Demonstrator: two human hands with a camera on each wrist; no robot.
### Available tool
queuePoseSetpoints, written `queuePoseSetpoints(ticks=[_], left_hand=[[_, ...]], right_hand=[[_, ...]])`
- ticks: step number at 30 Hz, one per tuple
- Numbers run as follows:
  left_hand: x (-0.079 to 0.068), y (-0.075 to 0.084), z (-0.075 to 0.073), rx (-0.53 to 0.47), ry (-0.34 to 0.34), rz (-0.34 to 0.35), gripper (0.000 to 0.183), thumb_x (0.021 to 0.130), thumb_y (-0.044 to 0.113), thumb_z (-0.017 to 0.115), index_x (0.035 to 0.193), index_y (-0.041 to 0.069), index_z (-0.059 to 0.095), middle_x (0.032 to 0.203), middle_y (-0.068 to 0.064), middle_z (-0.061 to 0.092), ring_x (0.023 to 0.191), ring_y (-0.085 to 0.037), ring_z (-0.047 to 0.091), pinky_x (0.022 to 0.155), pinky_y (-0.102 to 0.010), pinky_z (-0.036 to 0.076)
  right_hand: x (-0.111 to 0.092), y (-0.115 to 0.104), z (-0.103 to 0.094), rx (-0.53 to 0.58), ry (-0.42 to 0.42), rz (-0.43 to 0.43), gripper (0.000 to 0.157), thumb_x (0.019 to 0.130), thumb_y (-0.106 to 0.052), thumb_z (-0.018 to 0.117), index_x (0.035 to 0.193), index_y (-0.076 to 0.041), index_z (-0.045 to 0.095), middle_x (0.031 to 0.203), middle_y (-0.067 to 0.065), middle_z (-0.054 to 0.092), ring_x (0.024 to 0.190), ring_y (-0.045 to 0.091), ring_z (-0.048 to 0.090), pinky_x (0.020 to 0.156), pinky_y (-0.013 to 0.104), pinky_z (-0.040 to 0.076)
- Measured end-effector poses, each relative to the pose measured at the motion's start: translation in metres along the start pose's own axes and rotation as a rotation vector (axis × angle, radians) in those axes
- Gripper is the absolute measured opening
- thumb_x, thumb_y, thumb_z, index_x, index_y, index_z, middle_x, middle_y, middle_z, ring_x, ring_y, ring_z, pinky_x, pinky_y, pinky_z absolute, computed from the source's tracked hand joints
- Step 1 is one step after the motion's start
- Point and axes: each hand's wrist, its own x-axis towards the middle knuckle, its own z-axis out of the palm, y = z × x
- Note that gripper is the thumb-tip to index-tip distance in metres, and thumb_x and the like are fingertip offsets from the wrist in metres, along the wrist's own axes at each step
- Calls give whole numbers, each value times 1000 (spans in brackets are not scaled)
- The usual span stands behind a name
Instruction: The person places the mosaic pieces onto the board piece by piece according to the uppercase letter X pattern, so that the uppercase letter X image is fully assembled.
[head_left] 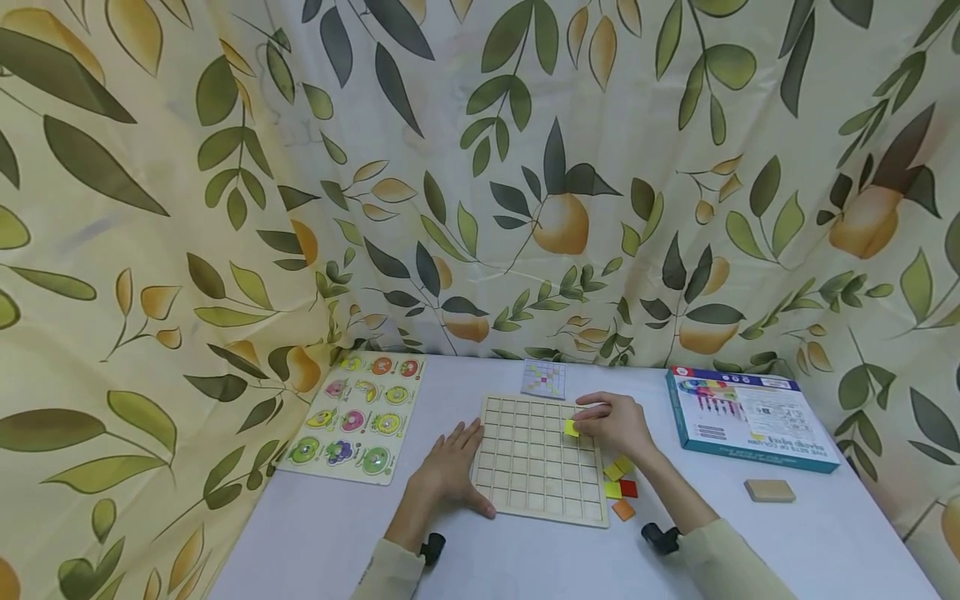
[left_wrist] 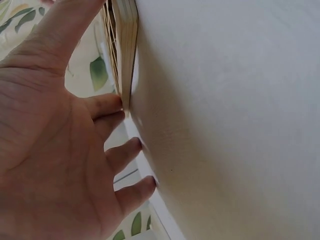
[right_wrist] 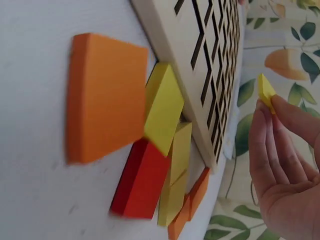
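A square wooden grid board [head_left: 536, 467] lies on the white table. My left hand [head_left: 450, 471] rests at its left side, fingers spread and thumb by the near left corner. In the left wrist view, fingertips meet the board's edge [left_wrist: 127, 55]. Between thumb and fingers, my right hand [head_left: 618, 423] pinches a yellow square tile [head_left: 571, 428], held over the upper right of the grid. The right wrist view shows this tile raised above the board. Beside the board's right edge lie loose tiles: several yellow ones [head_left: 613, 490], a red one [head_left: 628, 489] and orange ones [right_wrist: 107, 97].
Behind the board lies a small card [head_left: 543, 379] with a coloured grid pattern. A fruit picture board [head_left: 356, 421] is on the left. To the right are a flat blue-edged box [head_left: 750, 421] and a wooden block [head_left: 769, 491]. A leaf-print curtain [head_left: 480, 275] hangs behind.
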Motion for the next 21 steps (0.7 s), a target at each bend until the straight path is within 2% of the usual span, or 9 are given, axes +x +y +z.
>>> queuePoseSetpoints(ticks=[3,10,17,21], left_hand=[[-1,2,-2,7,-7,-7,145,53,64,97,166,11,25,175,-2,16,161,-29,14,129,-54,18],[-3,6,-6,0,-11,-3,144,52,67,96,166,11,27,174,-4,19,160,-32,16,128,-56,20],[-2,6,-6,25,-12,-5,144,52,68,95,165,11,28,174,-4,21,160,-31,18,127,-55,22],[-2,6,-7,5,-18,-5,144,51,67,96,165,11,28,174,-4,21,160,-31,17,127,-56,21]], right_hand=[[7,-5,7,35,-4,1,42,87,-17,87,124,-4,73,91,0,81,90,17,77,104,56,50],[20,-10,28,43,-1,-45,39,85,-19,88,118,-4,76,88,-1,81,102,22,75,106,54,49],[32,-18,51,54,-35,-54,36,84,-17,89,115,-3,77,86,-4,80,92,15,76,102,49,52],[36,-25,63,74,-51,-44,32,85,-15,88,113,-5,78,87,-3,80,91,14,75,100,47,55]])
